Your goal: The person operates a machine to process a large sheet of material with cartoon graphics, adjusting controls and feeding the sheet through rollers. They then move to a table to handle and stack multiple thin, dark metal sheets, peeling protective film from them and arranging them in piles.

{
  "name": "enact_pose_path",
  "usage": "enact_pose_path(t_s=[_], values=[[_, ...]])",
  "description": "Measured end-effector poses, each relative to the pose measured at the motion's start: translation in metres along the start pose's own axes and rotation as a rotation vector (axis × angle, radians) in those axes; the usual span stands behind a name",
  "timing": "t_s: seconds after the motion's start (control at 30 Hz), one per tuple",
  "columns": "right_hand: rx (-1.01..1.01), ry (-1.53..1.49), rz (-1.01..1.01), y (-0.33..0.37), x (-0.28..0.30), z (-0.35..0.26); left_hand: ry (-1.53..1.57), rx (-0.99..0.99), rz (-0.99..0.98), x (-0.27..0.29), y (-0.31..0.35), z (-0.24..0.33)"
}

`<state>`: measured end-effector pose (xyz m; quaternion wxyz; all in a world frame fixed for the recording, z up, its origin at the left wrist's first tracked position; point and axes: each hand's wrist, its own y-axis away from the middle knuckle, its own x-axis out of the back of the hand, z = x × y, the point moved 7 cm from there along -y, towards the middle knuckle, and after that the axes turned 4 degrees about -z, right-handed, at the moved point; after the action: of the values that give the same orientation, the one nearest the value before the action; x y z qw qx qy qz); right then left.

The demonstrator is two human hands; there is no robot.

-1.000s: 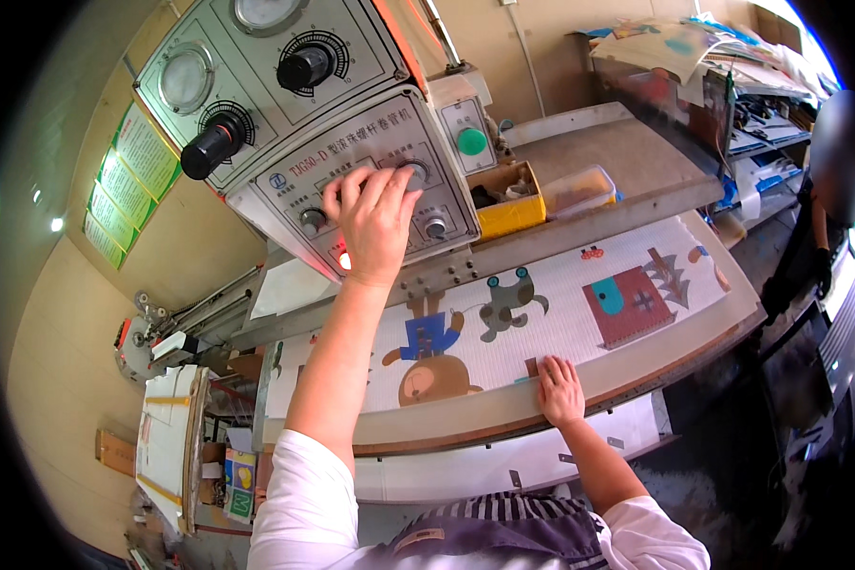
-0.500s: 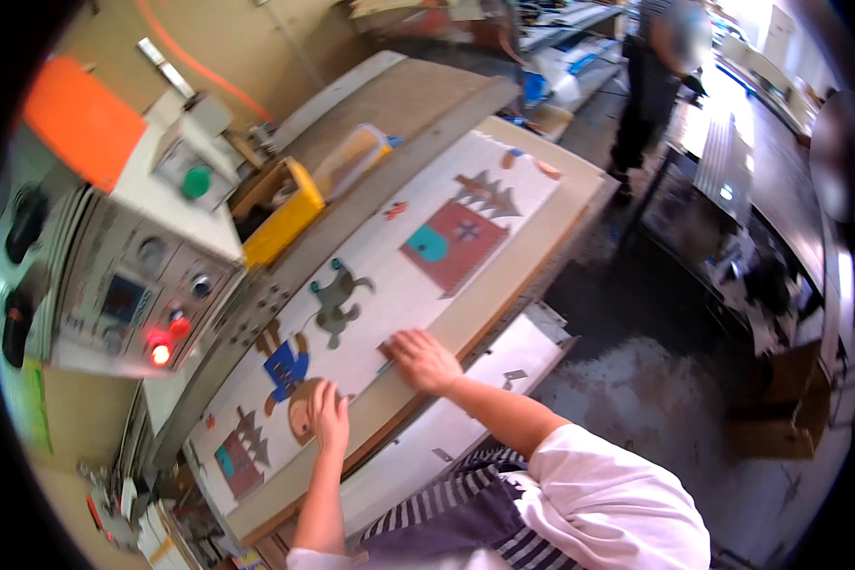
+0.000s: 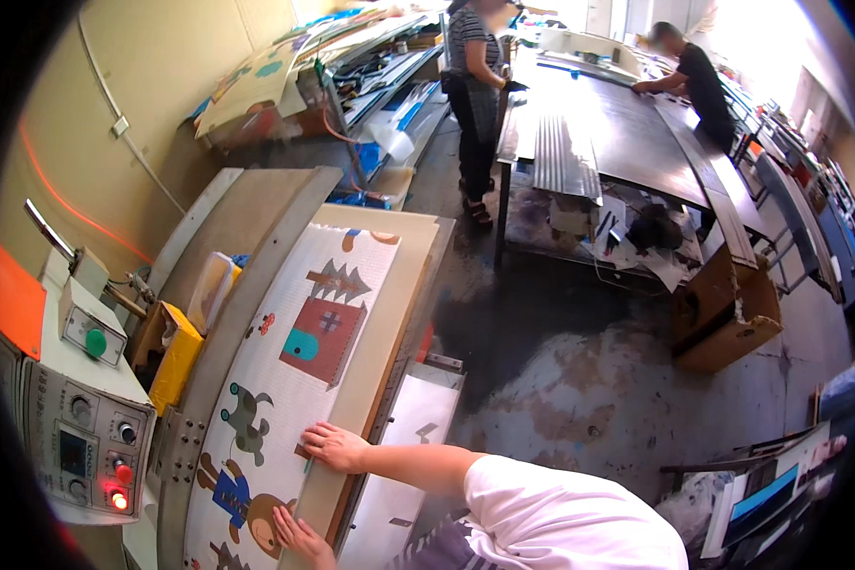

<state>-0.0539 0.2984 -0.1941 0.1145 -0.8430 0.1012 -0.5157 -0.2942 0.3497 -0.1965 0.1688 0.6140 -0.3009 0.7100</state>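
Note:
A long white sheet [image 3: 299,380] printed with coloured cartoon figures lies flat on a pale board [image 3: 389,328]. Its pictures include a reddish house, a green animal and a brown bear in a blue top. My left hand [image 3: 302,538] rests open at the sheet's near right edge, fingers spread beside the bear's head. Further up that same edge lies my right hand [image 3: 335,447], palm down, its fingers stretched over the border of sheet and board. Neither hand holds anything that I can see.
Left of the sheet stands a control panel [image 3: 90,442] with knobs and a lit red light. Behind it sits a yellow box [image 3: 176,356]. One person [image 3: 475,104] stands by a metal table [image 3: 627,123]; another person [image 3: 703,90] leans over its far side. A cardboard box [image 3: 729,309] sits on the floor.
My view has swung right and up, bringing the metal table and a second person into sight. Both hands stay along the sheet's edge, at nearly the same printed figures.

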Motion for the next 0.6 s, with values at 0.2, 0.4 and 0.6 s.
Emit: enact_pose_path(t_s=[0.2,0.4,0.6], values=[[-0.247,-0.445,0.023,0.064,0.048,-0.015,0.004,-0.023,0.032,-0.001,0.001,-0.007],[-0.868,-0.404,0.011,0.323,0.027,-0.032,0.088,-0.077,0.106,-0.016,-0.003,-0.015],[-1.411,-0.575,-0.079,0.537,-0.041,-0.137,0.803,-0.505,-0.126,0.018,0.054,0.1]])
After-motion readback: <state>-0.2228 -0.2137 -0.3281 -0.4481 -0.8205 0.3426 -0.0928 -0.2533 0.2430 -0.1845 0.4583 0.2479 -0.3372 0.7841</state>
